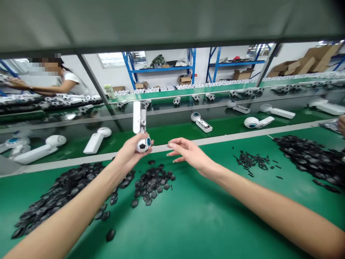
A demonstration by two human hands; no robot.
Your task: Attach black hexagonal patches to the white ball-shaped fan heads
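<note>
My left hand [132, 146] grips a white plastic device [137, 118] by its round, football-patterned end, and its long rectangular body points upward. A black pentagon and a blue spot show on the ball. To the right, my right hand [190, 153] hovers over the green work surface with its fingers bent but apart, and I see nothing in them. Below the hands lies a small heap of black pentagon pieces [153, 181]. A larger heap of similar black pieces [72, 183] spreads beneath and beside my left forearm.
A green conveyor belt [172, 133] runs behind the bench, carrying several white ball-ended devices [97, 140]. Small black strips [252, 160] and another dark heap [312, 156] lie to the right. Across the line a co-worker [68, 82] reaches over finished-looking balls. At the right edge another person's hand [341, 125] shows.
</note>
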